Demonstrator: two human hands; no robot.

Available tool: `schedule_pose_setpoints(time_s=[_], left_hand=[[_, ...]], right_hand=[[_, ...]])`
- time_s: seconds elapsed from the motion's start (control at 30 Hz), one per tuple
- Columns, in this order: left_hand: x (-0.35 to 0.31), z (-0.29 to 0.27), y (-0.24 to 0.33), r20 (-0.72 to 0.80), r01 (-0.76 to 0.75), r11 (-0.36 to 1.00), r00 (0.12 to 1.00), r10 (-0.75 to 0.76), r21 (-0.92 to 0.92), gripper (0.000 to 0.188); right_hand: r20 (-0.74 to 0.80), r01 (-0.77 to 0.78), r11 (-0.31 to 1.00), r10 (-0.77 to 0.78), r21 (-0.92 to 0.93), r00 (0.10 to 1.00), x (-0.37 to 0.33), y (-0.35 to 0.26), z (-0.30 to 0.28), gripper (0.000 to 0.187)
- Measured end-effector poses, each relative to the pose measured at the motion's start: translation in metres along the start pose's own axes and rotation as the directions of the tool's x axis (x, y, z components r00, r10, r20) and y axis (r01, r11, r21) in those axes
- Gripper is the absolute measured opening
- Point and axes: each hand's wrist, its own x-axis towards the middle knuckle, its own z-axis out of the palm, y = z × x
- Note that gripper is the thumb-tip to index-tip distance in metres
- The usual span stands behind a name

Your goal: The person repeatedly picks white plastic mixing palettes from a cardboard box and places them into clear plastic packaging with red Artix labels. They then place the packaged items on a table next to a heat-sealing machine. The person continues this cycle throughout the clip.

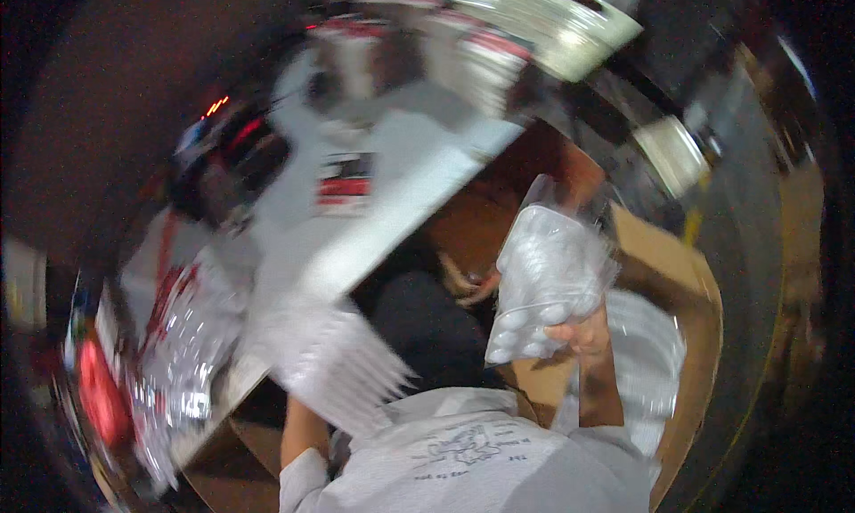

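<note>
At the right, my right hand (583, 333) is closed on the lower edge of a stack of clear plastic trays (543, 277) with rounded bumps, held up in the air. On the left, my left forearm (303, 424) reaches up behind a white, ribbed, translucent plastic stack (343, 357), which hides the hand and its fingers. That stack overlaps the table's near edge and is smeared by motion. More clear plastic trays (646, 344) sit in an open cardboard box (704, 290) beside my right arm.
A pale table (392, 223) runs diagonally ahead, bearing a red, white and black card (345, 185) and blurred red-and-white packs (490, 63) at its far end. Shiny clear plastic bags (187, 353) lie at the left near a red object (100, 393). A brown carton (570, 161) stands past the table edge.
</note>
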Motion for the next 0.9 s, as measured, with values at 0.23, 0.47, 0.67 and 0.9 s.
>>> schedule_pose_setpoints(time_s=[0.23,0.47,0.67,0.9], left_hand=[[-0.017,-0.033,0.008,0.037,0.088,0.898,0.996,-0.080,-0.432,0.058],[-0.020,-0.068,0.005,-0.175,-0.047,0.831,0.983,-0.061,-0.554,0.065],[-0.039,-0.117,-0.048,-0.028,-0.018,0.600,1.000,-0.007,-0.800,0.075],[-0.059,-0.111,-0.043,-0.164,-0.170,0.539,0.985,0.060,-0.825,0.084]], right_hand=[[0.367,0.185,0.948,-0.080,-0.260,0.927,0.102,0.006,0.203,0.106],[0.449,0.262,0.804,0.007,-0.534,0.894,0.126,0.030,0.305,0.108],[0.460,0.297,0.629,0.108,-0.718,0.882,0.116,0.048,0.353,0.110],[0.530,0.117,0.745,0.346,-0.657,0.774,0.118,0.059,0.347,0.112]])
